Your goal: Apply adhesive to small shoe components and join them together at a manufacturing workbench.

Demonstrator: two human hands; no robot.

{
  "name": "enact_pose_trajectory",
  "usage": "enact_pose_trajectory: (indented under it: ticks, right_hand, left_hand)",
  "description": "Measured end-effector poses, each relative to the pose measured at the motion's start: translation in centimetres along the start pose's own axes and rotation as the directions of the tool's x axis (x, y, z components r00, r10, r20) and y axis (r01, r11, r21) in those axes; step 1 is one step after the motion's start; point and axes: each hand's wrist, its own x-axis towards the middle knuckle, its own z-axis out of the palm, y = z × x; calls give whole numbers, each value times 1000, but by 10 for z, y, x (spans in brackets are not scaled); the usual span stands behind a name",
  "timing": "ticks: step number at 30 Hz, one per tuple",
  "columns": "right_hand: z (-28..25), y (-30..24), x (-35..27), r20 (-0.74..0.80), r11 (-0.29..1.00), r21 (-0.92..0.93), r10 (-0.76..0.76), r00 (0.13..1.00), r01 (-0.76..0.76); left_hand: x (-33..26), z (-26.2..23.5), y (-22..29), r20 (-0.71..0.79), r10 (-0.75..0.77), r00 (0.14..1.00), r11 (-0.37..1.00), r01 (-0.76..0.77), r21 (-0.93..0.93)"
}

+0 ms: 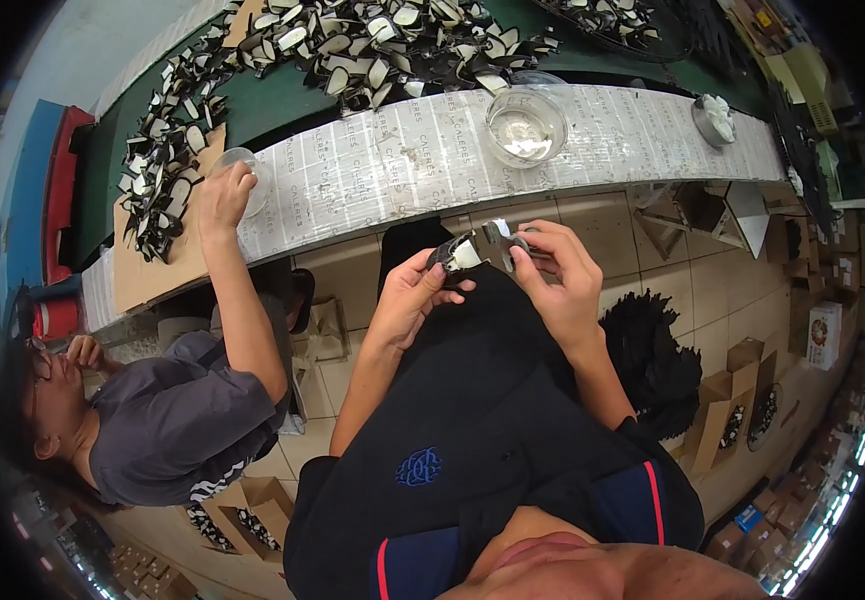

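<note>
In front of my chest, just short of the bench edge, my left hand (407, 305) pinches a small curved black piece with a cream-white inner face (464, 254). It looks like one of the pieces heaped on the bench, perhaps a shoe heel part. Close beside it, my right hand (564, 272) grips a small dark grey piece with a white patch (499, 232) between thumb and fingers. Its exact kind is not clear. The two held pieces are nearly together; whether they touch cannot be made out.
Many black-and-white pieces (382, 50) lie heaped on the green bench (262, 110). A clear round tub (554, 128) and a metal cup with white material (715, 122) stand on its paper-covered edge. At left, a person (192, 400) reaches toward a clear cup (260, 190). Cardboard boxes (717, 425) sit at right.
</note>
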Motion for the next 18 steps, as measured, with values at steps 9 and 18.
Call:
enact_pose_trajectory:
  ticks: [9,18]
  right_hand:
    - [7,-4,-5,91,999,3,-47,995,47]
    - [16,-2,-11,172,993,-22,-108,979,113]
  left_hand:
    - [1,1,1,-39,-29,999,999,28,-38]
    - [4,-1,-3,-67,-19,998,999,17,-42]
